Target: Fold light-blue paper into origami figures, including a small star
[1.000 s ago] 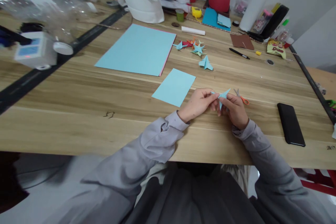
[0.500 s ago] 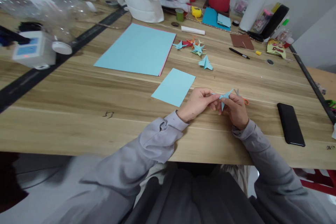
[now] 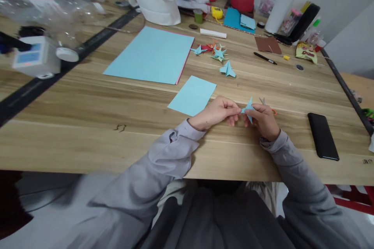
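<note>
Between my hands, above the table's near part, is a small folded light-blue origami piece (image 3: 249, 106) with pointed ends. My right hand (image 3: 264, 120) grips its body between thumb and fingers. My left hand (image 3: 219, 112) is closed, thumb and forefinger pinching the piece's left tip. Orange-handled scissors (image 3: 274, 111) lie just behind my right hand, partly covered by it. A light-blue paper sheet (image 3: 193, 94) lies flat beyond my left wrist. Further back rests a finished-looking blue folded figure (image 3: 228, 69).
A larger stack of blue paper (image 3: 149, 56) lies at the back left, with several folded figures (image 3: 216, 49) beside it. A black phone (image 3: 323, 136) is at the right, a pen (image 3: 265, 58) further back. Plastic bottles (image 3: 67, 42) and a white box (image 3: 36, 57) crowd the left.
My left hand has slid slightly left, to the tip of the origami piece. The piece has turned, its upper point now standing more upright. My right hand stays nearly in place.
</note>
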Motion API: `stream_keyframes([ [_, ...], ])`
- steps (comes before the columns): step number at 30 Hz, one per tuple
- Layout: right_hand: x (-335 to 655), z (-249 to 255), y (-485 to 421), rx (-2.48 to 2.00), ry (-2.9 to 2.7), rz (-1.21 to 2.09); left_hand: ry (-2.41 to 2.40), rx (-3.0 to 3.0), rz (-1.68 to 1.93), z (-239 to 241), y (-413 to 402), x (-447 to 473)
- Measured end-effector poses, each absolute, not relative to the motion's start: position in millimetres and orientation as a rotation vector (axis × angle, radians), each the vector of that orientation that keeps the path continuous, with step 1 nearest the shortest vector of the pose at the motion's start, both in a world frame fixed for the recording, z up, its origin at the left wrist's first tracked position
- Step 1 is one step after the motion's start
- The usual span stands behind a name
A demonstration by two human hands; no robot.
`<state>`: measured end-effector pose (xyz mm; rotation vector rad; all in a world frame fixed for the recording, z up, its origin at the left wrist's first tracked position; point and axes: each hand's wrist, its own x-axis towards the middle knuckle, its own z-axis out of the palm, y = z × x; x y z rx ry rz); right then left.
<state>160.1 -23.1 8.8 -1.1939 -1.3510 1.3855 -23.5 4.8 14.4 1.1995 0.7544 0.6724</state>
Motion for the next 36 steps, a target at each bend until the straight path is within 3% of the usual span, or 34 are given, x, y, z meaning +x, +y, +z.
stream_keyframes([
  [12, 161.3, 13.6, -20.8, -1.284, -1.353, 1.425, 0.687, 1.036, 0.444, 12.3, 8.4, -30.3],
  [36, 160.4, 13.6, -19.4, -1.298, -1.215, 1.543, 0.626, 1.230, 0.396, 18.1, 7.9, -36.1],
])
